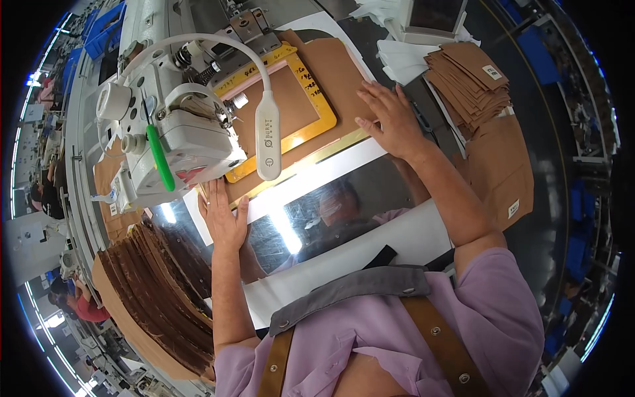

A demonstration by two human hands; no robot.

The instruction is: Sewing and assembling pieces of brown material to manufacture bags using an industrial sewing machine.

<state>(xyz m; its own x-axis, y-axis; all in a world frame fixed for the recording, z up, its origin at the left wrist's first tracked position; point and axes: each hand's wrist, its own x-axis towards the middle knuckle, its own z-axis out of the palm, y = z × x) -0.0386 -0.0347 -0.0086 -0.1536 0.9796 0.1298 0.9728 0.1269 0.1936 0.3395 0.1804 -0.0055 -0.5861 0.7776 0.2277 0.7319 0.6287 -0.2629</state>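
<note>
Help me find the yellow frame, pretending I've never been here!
Start at the big white sewing machine at the upper left. Just right of it, partly behind the white gooseneck lamp, a flat yellow frame lies on a brown sheet. Unlike the straight gold strip nearby, it has a rounded corner, dark markings and a wide opening showing brown.

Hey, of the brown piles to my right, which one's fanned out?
The farther pile, past your right hand: its pieces overlap in a spread of staggered edges. The nearer pile, beside your right forearm, lies flatter.

Glossy tabletop [311,221], matt brown cloth [338,74]
</note>
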